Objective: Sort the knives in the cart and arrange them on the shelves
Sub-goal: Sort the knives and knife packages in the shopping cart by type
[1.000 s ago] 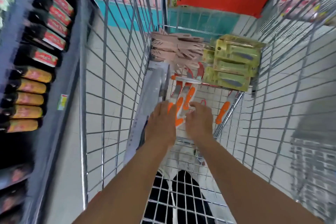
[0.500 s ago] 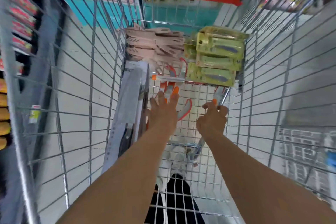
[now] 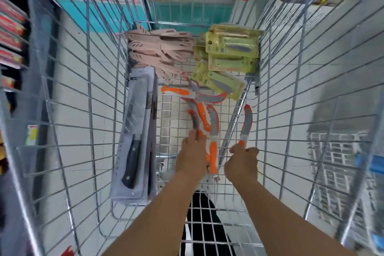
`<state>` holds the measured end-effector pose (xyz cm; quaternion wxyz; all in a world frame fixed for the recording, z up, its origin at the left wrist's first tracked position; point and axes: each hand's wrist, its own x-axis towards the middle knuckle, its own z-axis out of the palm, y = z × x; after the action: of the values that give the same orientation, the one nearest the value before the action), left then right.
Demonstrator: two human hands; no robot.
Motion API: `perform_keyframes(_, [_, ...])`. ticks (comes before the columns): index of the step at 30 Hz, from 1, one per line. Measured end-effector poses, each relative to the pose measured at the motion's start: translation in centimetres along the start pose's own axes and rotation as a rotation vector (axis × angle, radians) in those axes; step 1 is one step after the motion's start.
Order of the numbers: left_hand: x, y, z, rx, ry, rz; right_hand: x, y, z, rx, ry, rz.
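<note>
White floor tiles show through the mesh of a wire cart (image 3: 87, 110), with shelves of red-labelled goods (image 3: 10, 33) off to the left. Both arms reach down into the basket. The right hand (image 3: 242, 162) curls around the orange handle of a curved, sheathed knife (image 3: 246, 122), blade pointing away. The left hand (image 3: 192, 156) rests on a cluster of orange-handled knives (image 3: 204, 118) on the cart floor — whether its fingers grip one cannot be told. Farther in lie pink sheathed knives (image 3: 158, 48) and yellow-green carded knives (image 3: 230, 50); grey-packaged black-handled knives (image 3: 135, 137) lean along the left wall.
</note>
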<state>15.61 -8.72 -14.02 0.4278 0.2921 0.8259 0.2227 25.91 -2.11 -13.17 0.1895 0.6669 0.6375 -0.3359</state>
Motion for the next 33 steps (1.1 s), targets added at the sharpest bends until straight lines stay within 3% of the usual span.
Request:
perform_keyframes(3, [-0.5, -0.1, 1.2, 0.024, -0.057, 0.041, -0.3, -1.3, -0.3, 0.024, 0.089, 0.006])
perform_keyframes(8, [2.9, 0.0, -2.4, 0.21, 0.196, 0.147, 0.5, -3.5, -0.3, 0.007, 0.167, -0.218])
perform_keyframes(13, [8.7, 0.4, -6.5, 0.616, 0.14, 0.115, 1.3, -4.5, 1.1, -0.203, 0.082, -0.364])
perform_keyframes(16, [10.6, 0.2, -7.6, 0.767, 0.094, 0.132, 1.7, -4.4, 2.0, -0.301, 0.062, -0.356])
perform_keyframes(23, [11.1, 0.3, -7.9, 0.879, 0.149, 0.153, 3.1, -6.4, 1.2, -0.135, 0.224, -0.395])
perform_keyframes(28, [10.1, -0.2, -8.0, 0.828, 0.126, 0.102, 5.1, -8.5, 0.6, -0.163, 0.125, -0.414])
perform_keyframes(33, [5.9, 0.2, -6.2, 0.348, 0.163, -0.138, 3.7, -7.9, 0.4, -0.109, 0.081, -0.258])
